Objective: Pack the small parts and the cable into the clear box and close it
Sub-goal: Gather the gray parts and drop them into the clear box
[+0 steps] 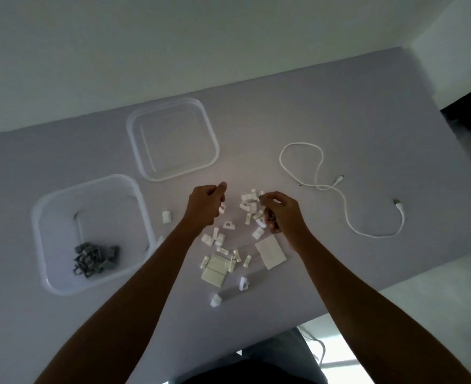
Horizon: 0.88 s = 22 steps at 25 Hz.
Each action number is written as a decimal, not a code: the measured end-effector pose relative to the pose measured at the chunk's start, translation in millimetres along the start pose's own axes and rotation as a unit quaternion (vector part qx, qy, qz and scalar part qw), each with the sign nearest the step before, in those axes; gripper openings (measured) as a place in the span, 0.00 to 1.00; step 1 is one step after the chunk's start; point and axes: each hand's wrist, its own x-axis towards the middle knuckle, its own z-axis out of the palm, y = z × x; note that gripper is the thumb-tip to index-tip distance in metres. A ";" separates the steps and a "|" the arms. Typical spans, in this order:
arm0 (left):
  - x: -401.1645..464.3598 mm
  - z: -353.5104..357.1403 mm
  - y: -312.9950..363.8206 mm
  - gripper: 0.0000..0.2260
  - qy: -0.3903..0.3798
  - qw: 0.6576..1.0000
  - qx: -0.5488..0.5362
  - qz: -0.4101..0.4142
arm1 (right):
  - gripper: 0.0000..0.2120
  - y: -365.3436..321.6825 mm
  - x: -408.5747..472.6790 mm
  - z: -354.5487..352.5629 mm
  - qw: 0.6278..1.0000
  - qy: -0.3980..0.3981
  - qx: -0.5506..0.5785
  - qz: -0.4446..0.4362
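Your left hand [205, 205] is curled closed over the white parts [228, 236] mid-table; contents hidden. Your right hand [283, 214] pinches small dark pieces. The clear box [39, 231] at nine o'clock holds grey parts [94, 257]; the cable [339, 189] lies at two o'clock.

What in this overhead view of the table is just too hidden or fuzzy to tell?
Head view only:
- What the right hand pinches: small dark bits show, but the curled fingers cover most of it.
- Whether the left hand holds anything: the closed fist hides it.
- The exact shape and count of the grey parts in the clear box: too small and blurred.
- The cable plug types: too small.
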 end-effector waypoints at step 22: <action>-64.7 -229.4 -166.5 0.07 0.105 0.894 0.433 0.045 | 0.13 7.0 -54.5 333.9 0.971 -0.171 -0.110 0.121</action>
